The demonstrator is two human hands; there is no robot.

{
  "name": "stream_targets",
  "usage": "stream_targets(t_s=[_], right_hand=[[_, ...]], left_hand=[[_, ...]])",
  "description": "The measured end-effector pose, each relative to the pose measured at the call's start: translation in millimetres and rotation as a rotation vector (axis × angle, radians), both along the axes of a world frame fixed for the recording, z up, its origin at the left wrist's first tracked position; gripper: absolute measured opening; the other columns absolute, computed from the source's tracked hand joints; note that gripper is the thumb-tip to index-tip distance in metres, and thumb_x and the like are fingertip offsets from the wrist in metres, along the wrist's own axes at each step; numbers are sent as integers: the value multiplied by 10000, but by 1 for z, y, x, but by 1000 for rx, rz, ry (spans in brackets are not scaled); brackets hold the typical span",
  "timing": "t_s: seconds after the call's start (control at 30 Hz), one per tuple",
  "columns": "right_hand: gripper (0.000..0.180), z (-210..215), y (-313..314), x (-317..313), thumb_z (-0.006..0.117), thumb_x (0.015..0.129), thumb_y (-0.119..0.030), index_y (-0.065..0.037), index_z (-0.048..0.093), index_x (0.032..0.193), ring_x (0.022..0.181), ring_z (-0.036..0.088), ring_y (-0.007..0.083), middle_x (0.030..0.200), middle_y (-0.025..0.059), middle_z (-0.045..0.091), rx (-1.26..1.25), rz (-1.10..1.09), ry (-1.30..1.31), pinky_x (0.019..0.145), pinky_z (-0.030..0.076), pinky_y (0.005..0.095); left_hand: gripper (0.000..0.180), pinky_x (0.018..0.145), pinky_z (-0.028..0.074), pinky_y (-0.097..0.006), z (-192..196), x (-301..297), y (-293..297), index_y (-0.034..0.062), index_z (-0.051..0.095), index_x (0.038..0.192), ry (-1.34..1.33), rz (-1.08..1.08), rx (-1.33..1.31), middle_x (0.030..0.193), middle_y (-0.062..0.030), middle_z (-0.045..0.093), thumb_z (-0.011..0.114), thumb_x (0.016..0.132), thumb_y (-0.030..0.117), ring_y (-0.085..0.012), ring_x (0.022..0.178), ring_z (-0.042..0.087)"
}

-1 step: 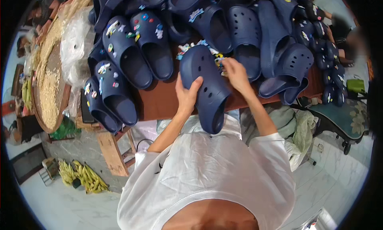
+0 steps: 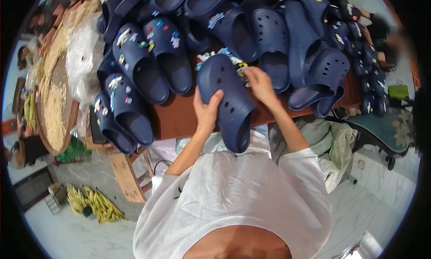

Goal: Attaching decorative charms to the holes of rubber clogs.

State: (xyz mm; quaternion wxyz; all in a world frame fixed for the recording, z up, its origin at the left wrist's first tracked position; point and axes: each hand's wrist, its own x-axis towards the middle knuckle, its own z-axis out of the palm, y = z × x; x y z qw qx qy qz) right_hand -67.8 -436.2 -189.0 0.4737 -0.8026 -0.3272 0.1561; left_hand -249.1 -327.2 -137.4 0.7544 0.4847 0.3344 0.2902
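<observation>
A brown wooden table (image 2: 177,120) carries heaped navy clogs (image 2: 148,66) and small charms (image 2: 207,57).

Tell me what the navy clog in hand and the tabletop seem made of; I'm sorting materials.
The navy clog, held by the left hand, looks like moulded foam resin or soft rubber: one seamless matte piece with punched round vent holes, a thick rounded rim and a soft sheen. The tabletop appears to be reddish-brown wood with a smooth, perhaps varnished face; no grain shows clearly.

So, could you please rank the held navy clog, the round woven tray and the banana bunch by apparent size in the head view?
1. Round woven tray, largest.
2. Navy clog, held by left hand and right hand.
3. Banana bunch, though it lies farther away.
</observation>
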Motion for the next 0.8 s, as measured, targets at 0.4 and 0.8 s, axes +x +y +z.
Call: stream_targets(t_s=[0.4, 0.8], right_hand=[[336, 39, -35, -65, 519, 1045, -193, 23, 554, 1300, 1103, 623, 235, 1224, 136, 595, 362, 92, 181, 907, 502, 342], [283, -26, -126, -136, 506, 992, -123, 28, 530, 1230, 1006, 642, 260, 1077, 199, 653, 288, -321, 93, 882, 490, 380]], left_hand=[[551, 881, 565, -380, 5, -13, 18, -1, 485, 1342, -251, 117, -62, 1203, -138, 612, 646, 871, 236, -248, 1039, 648], [835, 1066, 401, -395, 37, 31, -30, -27, 378, 1474, -388, -272, 277, 1436, -189, 468, 661, 876, 482, -273, 1299, 485]])
